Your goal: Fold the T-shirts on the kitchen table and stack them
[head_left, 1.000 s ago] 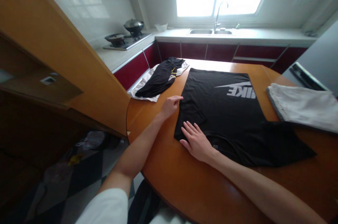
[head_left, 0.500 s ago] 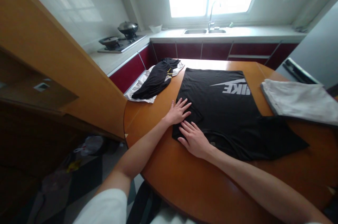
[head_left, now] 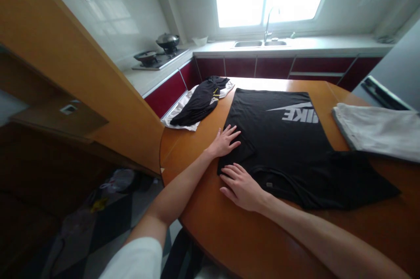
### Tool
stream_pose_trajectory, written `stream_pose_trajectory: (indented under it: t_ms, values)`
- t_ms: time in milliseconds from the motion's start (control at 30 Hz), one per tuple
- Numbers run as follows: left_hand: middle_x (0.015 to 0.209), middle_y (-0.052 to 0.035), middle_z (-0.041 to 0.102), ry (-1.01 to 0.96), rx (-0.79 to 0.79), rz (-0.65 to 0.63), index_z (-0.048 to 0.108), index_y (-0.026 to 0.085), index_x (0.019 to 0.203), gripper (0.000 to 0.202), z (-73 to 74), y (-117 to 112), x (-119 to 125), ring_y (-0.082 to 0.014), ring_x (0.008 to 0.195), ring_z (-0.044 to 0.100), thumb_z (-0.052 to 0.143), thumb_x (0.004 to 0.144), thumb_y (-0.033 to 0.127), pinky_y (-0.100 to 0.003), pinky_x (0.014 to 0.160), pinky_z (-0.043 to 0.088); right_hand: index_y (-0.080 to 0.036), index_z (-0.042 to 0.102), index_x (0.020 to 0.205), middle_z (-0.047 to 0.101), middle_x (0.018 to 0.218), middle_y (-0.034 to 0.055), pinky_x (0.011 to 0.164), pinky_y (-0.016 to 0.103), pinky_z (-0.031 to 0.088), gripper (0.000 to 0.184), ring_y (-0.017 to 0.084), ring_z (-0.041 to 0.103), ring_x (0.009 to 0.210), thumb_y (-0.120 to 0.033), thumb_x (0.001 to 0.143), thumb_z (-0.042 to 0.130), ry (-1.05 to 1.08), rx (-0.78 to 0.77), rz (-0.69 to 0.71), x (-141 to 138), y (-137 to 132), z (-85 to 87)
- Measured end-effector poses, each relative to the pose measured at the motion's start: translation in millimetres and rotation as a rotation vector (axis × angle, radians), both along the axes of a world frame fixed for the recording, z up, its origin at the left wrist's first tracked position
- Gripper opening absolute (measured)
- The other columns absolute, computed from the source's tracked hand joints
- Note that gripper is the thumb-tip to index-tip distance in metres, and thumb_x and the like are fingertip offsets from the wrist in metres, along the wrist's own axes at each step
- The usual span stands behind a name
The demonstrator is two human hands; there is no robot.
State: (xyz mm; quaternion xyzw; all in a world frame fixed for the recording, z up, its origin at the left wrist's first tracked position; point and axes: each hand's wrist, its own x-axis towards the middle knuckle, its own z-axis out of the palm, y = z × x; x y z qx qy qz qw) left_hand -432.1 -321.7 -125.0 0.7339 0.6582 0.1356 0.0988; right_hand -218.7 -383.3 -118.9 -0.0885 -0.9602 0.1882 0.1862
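A black T-shirt (head_left: 278, 139) with a grey logo lies flat on the wooden table (head_left: 223, 226), its neckline toward me. Its left sleeve is folded inward over the body, while the right sleeve spreads out to the side. My left hand (head_left: 225, 141) rests flat on the folded sleeve, fingers spread. Close below it, my right hand (head_left: 242, 186) lies with fingers stretched out over the shirt's near left corner. Neither hand grips the cloth.
Dark and white clothes (head_left: 198, 104) lie heaped at the table's far left edge. A folded pale garment (head_left: 380, 130) sits at the right. Beyond are a stove with a lidded wok (head_left: 168, 43) and a sink (head_left: 248, 44). A wooden panel (head_left: 98, 82) stands at the left.
My right hand has slid slightly toward me, away from my left hand, which stays on the folded sleeve. The whole view has shifted a little.
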Motion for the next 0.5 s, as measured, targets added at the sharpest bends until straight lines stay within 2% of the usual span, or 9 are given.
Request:
stream_pose_trajectory:
  t_ms: [200, 400, 500]
  values:
    - [0.168, -0.0048, 0.025, -0.002, 0.004, -0.003, 0.042, 0.032, 0.155, 0.057, -1.7, 0.1, -0.7, -0.0304, 0.157, 0.012, 0.044, 0.103, 0.055, -0.069, 0.121, 0.010, -0.015, 0.065, 0.130, 0.065, 0.135, 0.0132, 0.120, 0.047, 0.035, 0.039, 0.027, 0.050, 0.134, -0.038, 0.103, 0.049, 0.024, -0.006, -0.046, -1.3, -1.9, 1.2]
    - [0.168, -0.0054, 0.026, -0.008, 0.003, -0.011, 0.042, 0.031, 0.154, 0.057, 0.2, 0.4, -0.4, -0.0304, 0.157, 0.013, 0.044, 0.103, 0.056, -0.069, 0.121, 0.010, -0.014, 0.064, 0.133, 0.062, 0.141, 0.0150, 0.121, 0.049, 0.034, 0.042, 0.027, 0.049, 0.137, -0.040, 0.103, 0.049, 0.003, -0.001, 0.064, -0.4, -2.2, 0.9]
    - [0.167, -0.0068, 0.028, -0.006, 0.012, -0.008, 0.044, 0.029, 0.153, 0.056, 4.3, 0.2, 1.4, -0.0305, 0.157, 0.016, 0.044, 0.103, 0.053, -0.069, 0.121, 0.012, -0.015, 0.064, 0.132, 0.059, 0.144, 0.0151, 0.121, 0.049, 0.033, 0.042, 0.028, 0.048, 0.139, -0.041, 0.104, 0.048, -0.009, 0.009, 0.071, 0.3, -2.0, 1.6]
